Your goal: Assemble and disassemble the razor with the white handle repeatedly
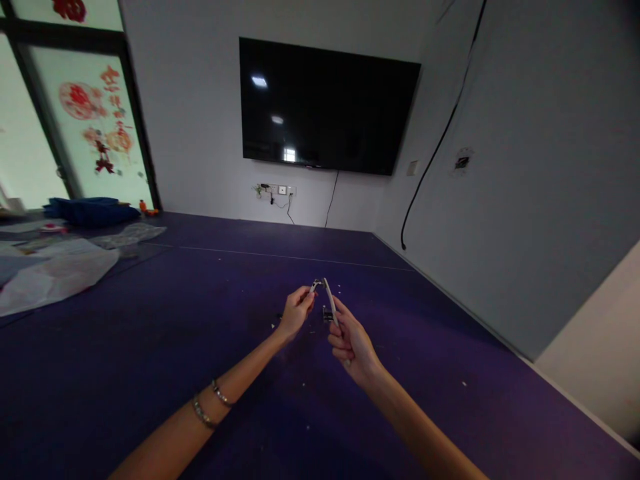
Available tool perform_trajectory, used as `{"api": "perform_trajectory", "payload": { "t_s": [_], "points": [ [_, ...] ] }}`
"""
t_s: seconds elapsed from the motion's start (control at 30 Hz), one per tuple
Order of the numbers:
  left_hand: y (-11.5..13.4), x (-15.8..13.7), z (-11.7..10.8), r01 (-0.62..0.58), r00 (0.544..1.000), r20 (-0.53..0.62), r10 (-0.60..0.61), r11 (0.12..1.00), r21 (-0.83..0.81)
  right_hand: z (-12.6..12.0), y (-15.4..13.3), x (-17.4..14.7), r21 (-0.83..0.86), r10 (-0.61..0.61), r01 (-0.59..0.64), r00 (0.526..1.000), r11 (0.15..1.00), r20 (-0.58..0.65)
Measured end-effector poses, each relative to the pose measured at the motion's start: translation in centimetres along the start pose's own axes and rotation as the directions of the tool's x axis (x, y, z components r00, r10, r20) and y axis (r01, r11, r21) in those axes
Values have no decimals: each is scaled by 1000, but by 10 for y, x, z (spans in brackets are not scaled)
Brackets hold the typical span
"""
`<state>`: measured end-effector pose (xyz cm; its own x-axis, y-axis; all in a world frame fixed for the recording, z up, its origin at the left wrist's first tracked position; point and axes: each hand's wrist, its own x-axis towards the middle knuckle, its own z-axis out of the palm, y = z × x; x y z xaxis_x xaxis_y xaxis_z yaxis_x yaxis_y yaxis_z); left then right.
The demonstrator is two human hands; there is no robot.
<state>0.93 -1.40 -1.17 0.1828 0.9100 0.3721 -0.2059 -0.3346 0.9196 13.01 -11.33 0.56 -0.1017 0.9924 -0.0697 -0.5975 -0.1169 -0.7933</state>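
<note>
My left hand (pixel 296 313) pinches a small whitish piece with dark details (pixel 314 287) between thumb and fingertips. In my right hand (pixel 354 343) is a slim pale strip (pixel 329 295), held tilted between thumb and fingers. The tops of the two pieces meet or nearly meet; whether they are joined I cannot tell. Just left of my right fingers shows a small dark part with light edges (pixel 327 315); whether it is held or lies on the purple surface (pixel 240 400) is unclear. Tiny pale and dark bits are scattered around below my hands.
Clear plastic sheeting (pixel 65 273) and papers spread at the left, with a dark blue cloth bundle (pixel 93 211) and a small orange item (pixel 144 207) behind. A black cable (pixel 440 143) hangs down the right wall. A television (pixel 325 107) hangs above wall sockets (pixel 283 190).
</note>
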Motion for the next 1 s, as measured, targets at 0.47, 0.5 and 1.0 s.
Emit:
{"api": "perform_trajectory", "payload": {
  "t_s": [0.47,0.5,1.0],
  "points": [
    [-1,-1,2,-5,1000,-6,5,1000,3,9,8,-10,65,-37,40,998,997,-54],
    [-1,-1,2,-7,1000,-10,7,1000,8,10,9,-11,66,-47,51,997,997,-62],
    [-1,-4,5,-16,1000,8,15,1000,26,12,15,-13,25,-143,147,984,989,-106]
  ]
}}
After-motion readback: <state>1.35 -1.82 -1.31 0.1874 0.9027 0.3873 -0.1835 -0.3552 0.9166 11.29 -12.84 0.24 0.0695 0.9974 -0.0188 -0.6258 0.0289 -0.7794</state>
